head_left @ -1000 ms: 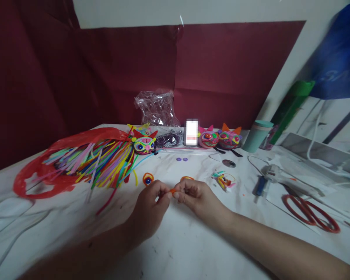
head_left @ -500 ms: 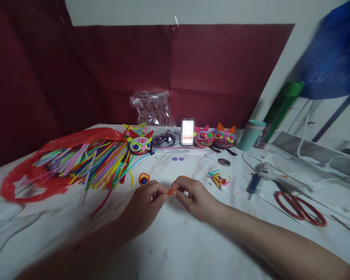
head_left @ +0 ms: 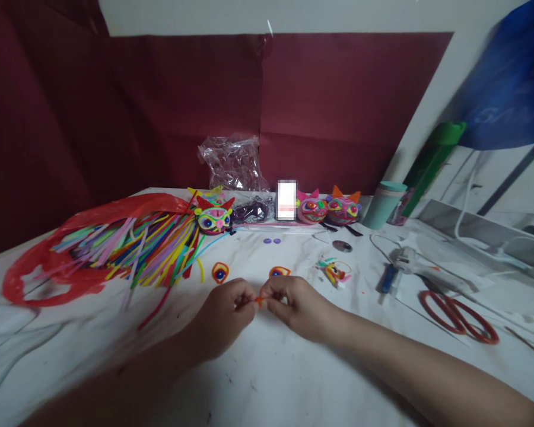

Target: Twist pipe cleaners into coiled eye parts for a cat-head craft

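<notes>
A short orange strip, perhaps pipe cleaner [head_left: 260, 300], is pinched between my left hand [head_left: 230, 307] and my right hand [head_left: 297, 305]. Both hands are closed at the fingertips, nearly touching; most of the strip is hidden in them. Just beyond my left hand lies an orange-rimmed eye piece [head_left: 214, 271] with a dark blue centre. A matching eye piece [head_left: 286, 271] lies past my right fingers, partly covered by them. Farther back, two small purple pieces [head_left: 272, 241] rest side by side on the white marbled table [head_left: 244, 379].
Left, colourful pipe cleaners [head_left: 160, 249] spill from a red plastic bag [head_left: 22, 276]. Decorated animal heads [head_left: 214, 220] stand along the back, beside a bright phone-like screen [head_left: 286, 201]. Colourful scraps [head_left: 334, 273], a glue gun [head_left: 427, 270], red-handled scissors [head_left: 458, 323] and a green cup [head_left: 382, 204] lie right.
My hands have come slightly closer together and lower, and less of the orange strip shows between them. The eye piece beyond my right hand has come into fuller view.
</notes>
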### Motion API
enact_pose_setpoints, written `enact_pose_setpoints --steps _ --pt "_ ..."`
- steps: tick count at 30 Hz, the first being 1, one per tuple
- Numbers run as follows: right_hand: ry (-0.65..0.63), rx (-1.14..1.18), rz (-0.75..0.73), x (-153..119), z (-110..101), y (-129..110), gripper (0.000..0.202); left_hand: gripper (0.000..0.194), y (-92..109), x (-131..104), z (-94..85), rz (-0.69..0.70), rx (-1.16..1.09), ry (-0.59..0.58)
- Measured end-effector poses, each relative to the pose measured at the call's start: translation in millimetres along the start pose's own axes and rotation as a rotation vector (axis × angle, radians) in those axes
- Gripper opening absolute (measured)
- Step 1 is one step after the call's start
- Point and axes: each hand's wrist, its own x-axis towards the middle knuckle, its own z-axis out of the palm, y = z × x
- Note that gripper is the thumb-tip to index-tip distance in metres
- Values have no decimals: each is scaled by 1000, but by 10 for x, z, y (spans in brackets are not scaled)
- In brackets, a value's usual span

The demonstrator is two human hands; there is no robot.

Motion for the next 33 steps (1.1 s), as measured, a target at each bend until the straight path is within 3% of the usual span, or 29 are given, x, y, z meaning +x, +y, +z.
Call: enact_pose_setpoints --steps 4,7,10,15,19,24,26,30,33 --pt "55 433 110 62 81 26 23 15 -31 -10 2 -34 -211 104" --pt "150 503 121 50 171 25 30 15 -38 -28 39 -27 -231 162" --pt "231 403 76 8 226 14 25 15 -17 -46 78 -14 -156 188" --pt "231 172 14 0 170 5 17 13 -8 -20 53 7 -102 132" --pt "147 -88 -75 2 79 -4 10 12 -28 7 -15 58 45 63" --pt "3 -266 -169 -37 18 -17 19 15 -60 -20 -9 222 255 9" --pt "-20 -166 -107 -26 17 -5 15 15 -55 -22 0 217 243 12" --pt "31 268 68 36 76 26 14 14 3 -13 -15 93 38 98" --pt "117 401 57 39 157 21 17 15 47 -37 -12 30 -99 139"
